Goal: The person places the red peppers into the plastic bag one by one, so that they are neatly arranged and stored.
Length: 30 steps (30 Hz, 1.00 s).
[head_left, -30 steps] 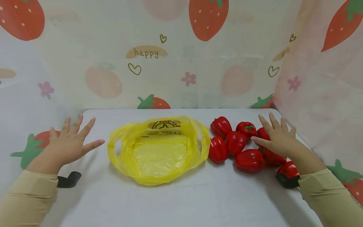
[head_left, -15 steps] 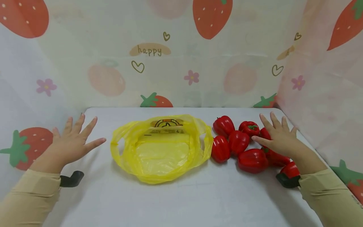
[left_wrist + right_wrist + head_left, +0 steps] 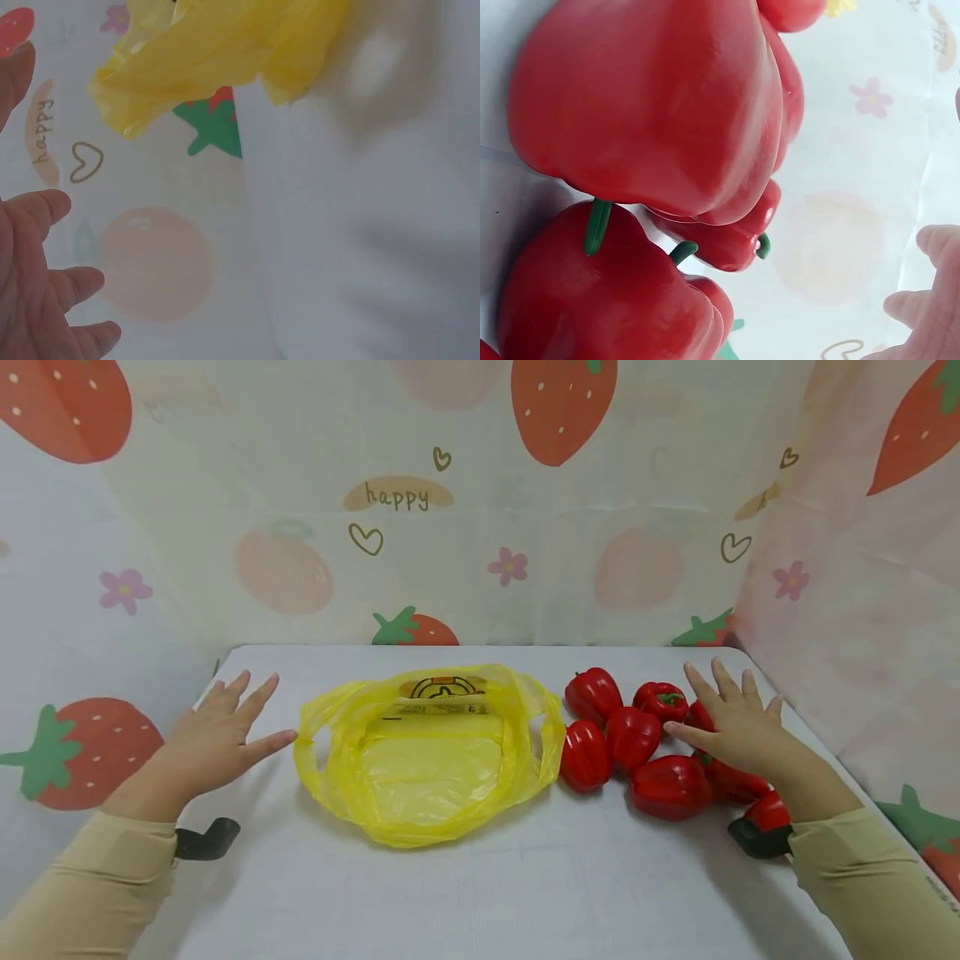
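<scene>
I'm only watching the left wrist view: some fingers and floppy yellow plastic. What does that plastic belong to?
Observer: A yellow plastic bag, sitting with its mouth wide open.

Visitor: Oh, neat! Is anything next to it?

Observer: Yes, a cluster of red peppers, to its right in the head view.

Visitor: And the other hand, is it picking one up?

Observer: No, the right hand has its fingers spread and holds nothing; in the head view it hides part of the cluster.
</scene>
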### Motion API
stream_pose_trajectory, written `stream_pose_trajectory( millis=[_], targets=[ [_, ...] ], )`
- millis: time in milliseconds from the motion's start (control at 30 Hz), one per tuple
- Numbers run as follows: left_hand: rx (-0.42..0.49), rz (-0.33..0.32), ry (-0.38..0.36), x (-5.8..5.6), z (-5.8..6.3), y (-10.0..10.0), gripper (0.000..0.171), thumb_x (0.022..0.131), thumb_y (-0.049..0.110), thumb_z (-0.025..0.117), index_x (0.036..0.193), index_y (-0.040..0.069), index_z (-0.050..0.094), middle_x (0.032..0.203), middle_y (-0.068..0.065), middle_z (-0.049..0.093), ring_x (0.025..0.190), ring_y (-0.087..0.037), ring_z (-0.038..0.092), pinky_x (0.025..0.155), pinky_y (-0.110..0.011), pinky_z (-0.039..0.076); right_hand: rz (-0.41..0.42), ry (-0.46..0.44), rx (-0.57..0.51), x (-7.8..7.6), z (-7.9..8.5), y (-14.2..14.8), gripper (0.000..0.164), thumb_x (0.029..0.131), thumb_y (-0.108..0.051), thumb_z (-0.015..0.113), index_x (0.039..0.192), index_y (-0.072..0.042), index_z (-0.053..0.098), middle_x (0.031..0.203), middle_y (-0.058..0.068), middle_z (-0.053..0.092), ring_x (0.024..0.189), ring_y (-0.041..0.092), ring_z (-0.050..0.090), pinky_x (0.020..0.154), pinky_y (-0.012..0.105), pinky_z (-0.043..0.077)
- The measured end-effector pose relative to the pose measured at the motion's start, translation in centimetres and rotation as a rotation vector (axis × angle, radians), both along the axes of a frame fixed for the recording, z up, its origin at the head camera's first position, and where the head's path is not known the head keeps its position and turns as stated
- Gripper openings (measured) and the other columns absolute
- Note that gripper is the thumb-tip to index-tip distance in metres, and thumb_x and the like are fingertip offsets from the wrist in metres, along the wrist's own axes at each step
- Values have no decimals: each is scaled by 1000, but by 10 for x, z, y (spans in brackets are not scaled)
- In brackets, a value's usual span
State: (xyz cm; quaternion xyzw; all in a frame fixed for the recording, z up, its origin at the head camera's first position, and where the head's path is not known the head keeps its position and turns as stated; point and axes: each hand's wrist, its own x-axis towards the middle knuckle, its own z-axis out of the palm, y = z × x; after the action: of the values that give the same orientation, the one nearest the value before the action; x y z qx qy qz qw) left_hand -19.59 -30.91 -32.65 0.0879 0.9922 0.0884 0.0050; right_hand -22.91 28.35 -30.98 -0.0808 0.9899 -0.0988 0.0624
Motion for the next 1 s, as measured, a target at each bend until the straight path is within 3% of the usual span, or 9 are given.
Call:
stream_pose_trajectory(
  millis=[333, 567, 800, 1000],
  targets=[
    [181, -45, -29, -2, -8, 7, 94, 82, 57, 55, 148, 17, 1, 147, -29, 3, 130, -52, 5, 99, -68, 11, 10, 11, 4, 0, -2, 3, 101, 77, -73, 44, 146, -20, -8, 147, 25, -14, 127, 55, -18, 87, 77, -10],
    [287, -79, 26, -4, -10, 10, 92, 84, 45, 60, 147, 10, 4, 145, -31, 13, 131, -47, 13, 101, -63, 16, 10, 13, 3, 0, -2, 4, 101, 77, -73, 43, 146, -20, -8, 147, 25, -14, 126, 55, -17, 87, 77, -9],
    [374, -33, -17, -7, -15, 15, 94, 83, 46, 62, 147, 9, 4, 141, -30, 22, 119, -47, 37, 88, -57, 42, 6, 10, -4, 0, -3, 5, 102, 77, -72, 45, 146, -20, -8, 147, 26, -13, 126, 55, -17, 86, 77, -11],
    [417, 23, -101, -5, -17, 17, 94, 82, 53, 59, 147, 12, 6, 140, -25, 31, 119, -42, 43, 89, -54, 42, -3, 7, -10, -1, -3, 7, 101, 78, -69, 48, 146, -19, -7, 147, 27, -12, 127, 56, -16, 86, 77, -9]
  ],
)
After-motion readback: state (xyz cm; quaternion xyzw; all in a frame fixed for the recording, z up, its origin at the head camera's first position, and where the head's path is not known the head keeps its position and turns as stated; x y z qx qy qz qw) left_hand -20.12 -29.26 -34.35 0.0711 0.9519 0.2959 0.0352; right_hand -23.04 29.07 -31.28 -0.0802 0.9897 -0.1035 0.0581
